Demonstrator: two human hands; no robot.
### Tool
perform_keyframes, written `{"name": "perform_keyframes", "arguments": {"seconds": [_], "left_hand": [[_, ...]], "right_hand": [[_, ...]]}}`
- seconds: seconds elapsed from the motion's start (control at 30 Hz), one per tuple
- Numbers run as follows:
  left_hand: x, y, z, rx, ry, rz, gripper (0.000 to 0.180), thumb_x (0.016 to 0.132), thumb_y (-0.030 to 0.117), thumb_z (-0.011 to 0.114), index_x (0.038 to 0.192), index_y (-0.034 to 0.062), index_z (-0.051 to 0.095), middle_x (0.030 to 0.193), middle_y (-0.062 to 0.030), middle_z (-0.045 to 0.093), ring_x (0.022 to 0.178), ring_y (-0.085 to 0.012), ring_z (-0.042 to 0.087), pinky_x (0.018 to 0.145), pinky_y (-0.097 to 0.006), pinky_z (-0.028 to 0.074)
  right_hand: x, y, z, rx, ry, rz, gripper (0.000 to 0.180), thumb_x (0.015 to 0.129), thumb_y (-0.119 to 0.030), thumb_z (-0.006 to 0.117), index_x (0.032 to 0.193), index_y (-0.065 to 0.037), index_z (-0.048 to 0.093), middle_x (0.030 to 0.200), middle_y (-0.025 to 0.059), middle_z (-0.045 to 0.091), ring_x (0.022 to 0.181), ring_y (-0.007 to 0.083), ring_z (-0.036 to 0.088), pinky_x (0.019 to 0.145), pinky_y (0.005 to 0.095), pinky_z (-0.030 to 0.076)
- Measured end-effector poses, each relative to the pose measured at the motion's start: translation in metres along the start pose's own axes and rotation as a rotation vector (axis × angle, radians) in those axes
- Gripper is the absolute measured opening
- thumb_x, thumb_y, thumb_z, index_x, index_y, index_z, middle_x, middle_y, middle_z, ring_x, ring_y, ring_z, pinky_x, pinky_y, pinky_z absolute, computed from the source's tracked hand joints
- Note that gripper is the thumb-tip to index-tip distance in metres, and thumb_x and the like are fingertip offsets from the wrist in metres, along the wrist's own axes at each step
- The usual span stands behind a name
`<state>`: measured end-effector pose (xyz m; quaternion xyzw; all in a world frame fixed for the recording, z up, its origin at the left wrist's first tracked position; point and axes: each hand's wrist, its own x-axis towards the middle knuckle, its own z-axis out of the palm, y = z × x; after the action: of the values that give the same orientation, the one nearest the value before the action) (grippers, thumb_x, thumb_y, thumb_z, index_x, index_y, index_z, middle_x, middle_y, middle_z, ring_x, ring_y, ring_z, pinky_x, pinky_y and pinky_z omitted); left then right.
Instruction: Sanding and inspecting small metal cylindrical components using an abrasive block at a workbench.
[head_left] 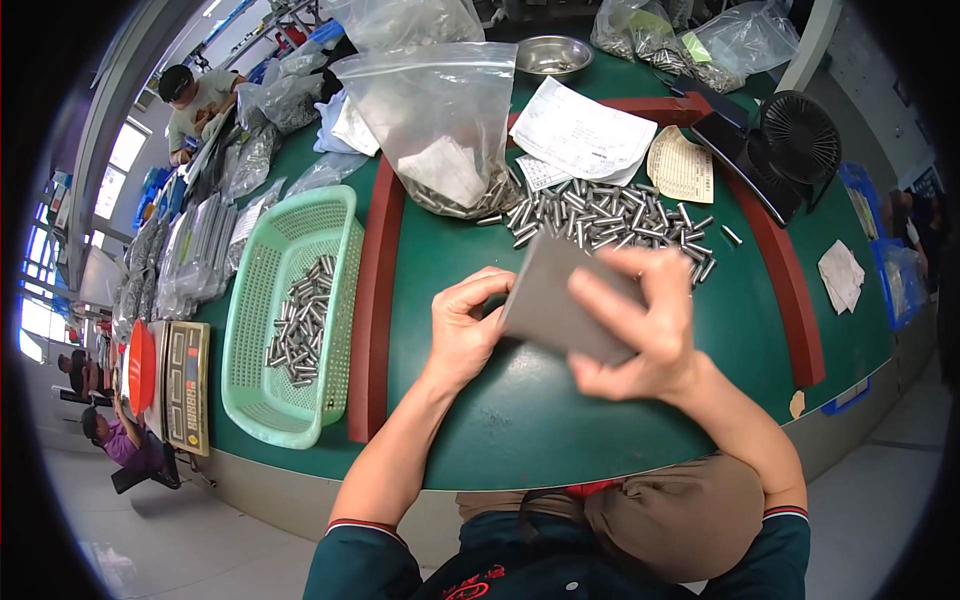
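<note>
A dark grey flat rectangular pad (562,298) is held tilted above the green table, in front of a heap of small metal pins (600,215). My left hand (466,325) pinches the pad's left edge between thumb and fingers. Over its right part lies my right hand (655,335), its curled fingers and thumb smeared by motion; whether they grip the pad or a pin cannot be seen. To the left, a light green plastic basket (240,330) holds more metal pins (303,325).
Red-brown bars (375,310) frame the work area. Beyond the heap stand a clear bag (440,120) of pins, papers (580,125) and a steel bowl (554,57). A black fan (800,135) sits at right, a scale (185,385) at left. Other people (195,105) sit further off.
</note>
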<state>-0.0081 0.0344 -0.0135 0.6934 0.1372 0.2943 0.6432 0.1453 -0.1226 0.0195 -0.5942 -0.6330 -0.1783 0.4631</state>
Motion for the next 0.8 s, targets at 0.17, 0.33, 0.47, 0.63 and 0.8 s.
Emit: {"name": "perform_keyframes", "arguments": {"seconds": [0.17,0.33,0.47,0.63,0.8], "left_hand": [[0.004,0.005,0.0,0.155,-0.097,0.059,0.02,0.082,-0.004,0.067,0.101,-0.0012,0.07,0.091,-0.0068,0.067,0.085,-0.0144,0.062,0.075,-0.026,0.049],[0.006,0.006,0.005,0.166,-0.06,0.104,0.016,0.08,-0.003,0.069,0.096,-0.0017,0.07,0.09,-0.0066,0.068,0.084,-0.0143,0.062,0.074,-0.026,0.049],[0.002,0.004,-0.001,0.179,-0.072,0.094,0.017,0.079,-0.003,0.069,0.096,-0.0016,0.07,0.09,-0.0068,0.068,0.083,-0.0138,0.062,0.074,-0.026,0.049],[0.007,0.004,-0.001,0.146,-0.125,0.107,0.022,0.079,-0.003,0.07,0.1,-0.0011,0.071,0.093,-0.0064,0.068,0.086,-0.0134,0.061,0.077,-0.026,0.049],[0.002,0.006,0.007,0.069,-0.077,0.073,0.021,0.078,-0.003,0.071,0.099,-0.0012,0.071,0.092,-0.0052,0.068,0.084,-0.0127,0.06,0.075,-0.026,0.048]], "right_hand": [[0.001,0.022,0.003,-0.214,0.09,0.108,0.065,0.048,-0.024,0.077,0.11,-0.007,0.068,0.104,0.0163,0.058,0.088,0.03,0.053,0.075,0.0413,0.038],[-0.006,-0.002,0.001,0.006,-0.097,-0.037,0.064,0.053,-0.028,0.076,0.114,-0.012,0.068,0.107,0.0146,0.058,0.084,0.0268,0.053,0.076,0.0394,0.037],[-0.004,0.001,0.0,-0.037,-0.001,-0.006,0.063,0.052,-0.026,0.075,0.113,-0.011,0.068,0.105,0.014,0.058,0.083,0.0271,0.053,0.076,0.0408,0.038],[0.003,0.022,0.003,-0.239,0.12,0.082,0.063,0.052,-0.026,0.075,0.112,-0.009,0.068,0.102,0.0145,0.059,0.083,0.0283,0.053,0.075,0.0394,0.038],[-0.006,0.0,0.004,-0.003,-0.047,-0.083,0.064,0.052,-0.03,0.075,0.112,-0.011,0.069,0.106,0.013,0.06,0.086,0.0264,0.055,0.077,0.0404,0.038]]}}
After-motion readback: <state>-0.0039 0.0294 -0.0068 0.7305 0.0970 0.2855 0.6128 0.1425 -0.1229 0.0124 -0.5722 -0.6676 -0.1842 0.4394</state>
